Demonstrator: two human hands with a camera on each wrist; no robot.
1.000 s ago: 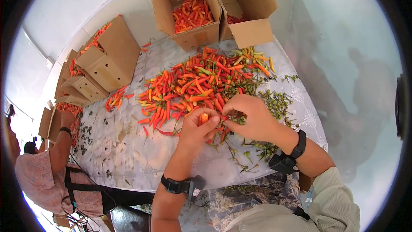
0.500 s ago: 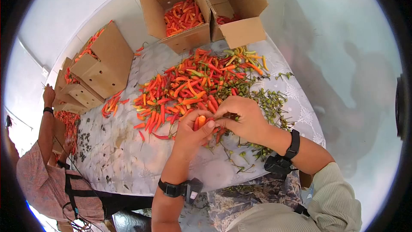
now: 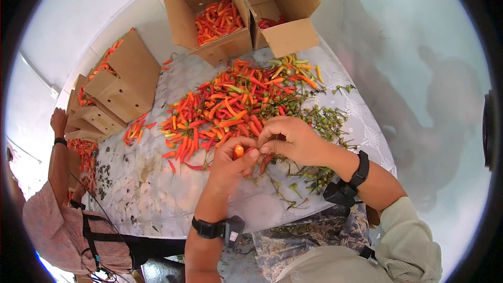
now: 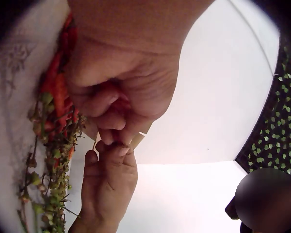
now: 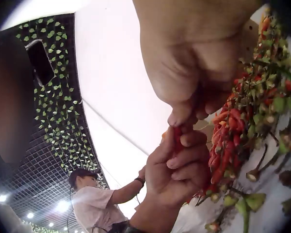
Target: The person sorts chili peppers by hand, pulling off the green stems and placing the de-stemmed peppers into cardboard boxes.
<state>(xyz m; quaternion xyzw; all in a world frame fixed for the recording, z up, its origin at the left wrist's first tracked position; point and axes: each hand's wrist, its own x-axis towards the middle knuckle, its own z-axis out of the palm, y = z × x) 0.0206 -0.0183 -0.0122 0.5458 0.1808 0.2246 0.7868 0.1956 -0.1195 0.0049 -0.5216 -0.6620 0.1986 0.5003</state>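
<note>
My left hand (image 3: 226, 166) curls round a few chilies at the near edge of the pile. The rounded end of an orange chili (image 3: 239, 151) shows between its fingers and thumb. A red chili (image 5: 178, 138) sticks up from this hand in the right wrist view. My right hand (image 3: 293, 139) meets the left one, thumb and forefinger pinching at the end of that red chili; the pinched spot is mostly hidden by fingers. Just beyond both hands lies a pile of red, orange and yellow chilies (image 3: 209, 110).
Green chili stems (image 3: 322, 128) lie heaped to the right of the pile. Open cardboard boxes (image 3: 222, 50) with chilies stand at the back; more boxes (image 3: 120, 89) line the left. Another person (image 3: 63, 225) works at the left side, one arm raised to a box.
My hands stay together at the chilies, with small finger movements. The other person's arm has risen to the boxes. The head view has shifted slightly, moving the scene left.
</note>
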